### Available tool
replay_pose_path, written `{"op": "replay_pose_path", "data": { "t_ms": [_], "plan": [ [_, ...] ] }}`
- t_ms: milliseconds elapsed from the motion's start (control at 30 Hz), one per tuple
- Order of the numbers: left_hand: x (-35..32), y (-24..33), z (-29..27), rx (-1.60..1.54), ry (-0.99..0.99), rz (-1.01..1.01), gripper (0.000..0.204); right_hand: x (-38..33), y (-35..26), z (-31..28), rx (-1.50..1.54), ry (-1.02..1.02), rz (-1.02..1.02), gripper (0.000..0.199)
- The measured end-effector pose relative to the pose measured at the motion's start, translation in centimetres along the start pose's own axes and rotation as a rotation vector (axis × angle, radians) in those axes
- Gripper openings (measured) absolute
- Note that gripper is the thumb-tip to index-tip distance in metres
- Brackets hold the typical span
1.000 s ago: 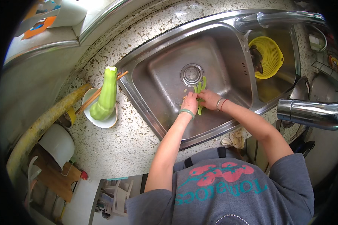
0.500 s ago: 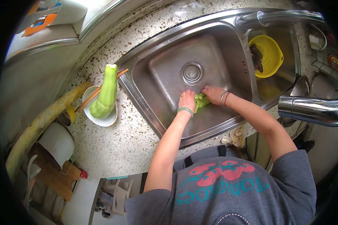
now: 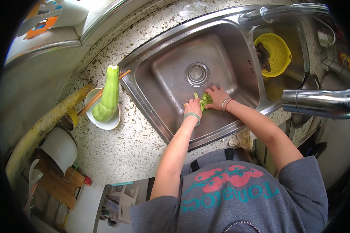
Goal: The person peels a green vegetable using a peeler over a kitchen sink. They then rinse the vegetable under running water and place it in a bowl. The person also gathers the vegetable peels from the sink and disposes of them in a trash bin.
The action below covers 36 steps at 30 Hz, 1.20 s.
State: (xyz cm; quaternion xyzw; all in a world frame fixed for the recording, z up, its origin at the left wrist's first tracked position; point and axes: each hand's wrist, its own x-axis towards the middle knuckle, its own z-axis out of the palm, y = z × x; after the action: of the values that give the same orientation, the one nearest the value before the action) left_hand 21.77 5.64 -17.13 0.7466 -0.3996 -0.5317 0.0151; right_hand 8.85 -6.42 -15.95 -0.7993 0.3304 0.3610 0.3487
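Both of my hands are low in the large steel sink basin [image 3: 175, 46], just on the near side of the drain [image 3: 197, 74]. Between them lies a small heap of pale green vegetable peels [image 3: 204, 103]. My left hand [image 3: 193, 108], with a green bangle at its wrist, curls its fingers around the heap's left side. My right hand [image 3: 217, 97] bends its fingers over the right side, a bracelet and a red string on its wrist. My hands hide part of the peels. One strip sticks up above the left fingertips.
Left on the speckled counter [image 3: 124, 155], a peeled green gourd [image 3: 109, 93] and wooden chopsticks [image 3: 90, 105] rest on a white bowl [image 3: 113, 124]. A yellow colander [image 3: 282, 58] with dark pieces sits in the smaller basin. The faucet [image 3: 291, 14] crosses the upper right; a cloth [image 3: 243, 139] lies near the front edge.
My right hand has shifted slightly up and left over the peels, and my left hand slightly down. The heap is gathered tighter, and a strip now pokes up beside my left fingers.
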Motion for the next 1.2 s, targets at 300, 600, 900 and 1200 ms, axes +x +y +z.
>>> {"op": "replay_pose_path", "data": {
  "t_ms": [300,600,900,1200],
  "plan": [
    [2.5,-2.0,-0.3,-0.173,-0.186,-0.273,0.051,1.5,-5.0,2.1,0.150,-0.098,0.104,0.075],
    [2.0,-1.6,0.1,-1.200,-0.133,-0.672,0.040,3.6,-7.0,5.9,0.467,0.116,0.294,0.038],
    [0.4,-1.0,1.0,-1.898,-0.154,-0.592,0.034,-0.2,-8.2,2.5,0.608,0.342,0.286,0.026],
    [-2.3,4.7,-1.0,-2.228,-0.151,-0.129,0.036,-5.3,-8.8,-1.9,0.719,0.652,0.220,0.031]
  ]
}}
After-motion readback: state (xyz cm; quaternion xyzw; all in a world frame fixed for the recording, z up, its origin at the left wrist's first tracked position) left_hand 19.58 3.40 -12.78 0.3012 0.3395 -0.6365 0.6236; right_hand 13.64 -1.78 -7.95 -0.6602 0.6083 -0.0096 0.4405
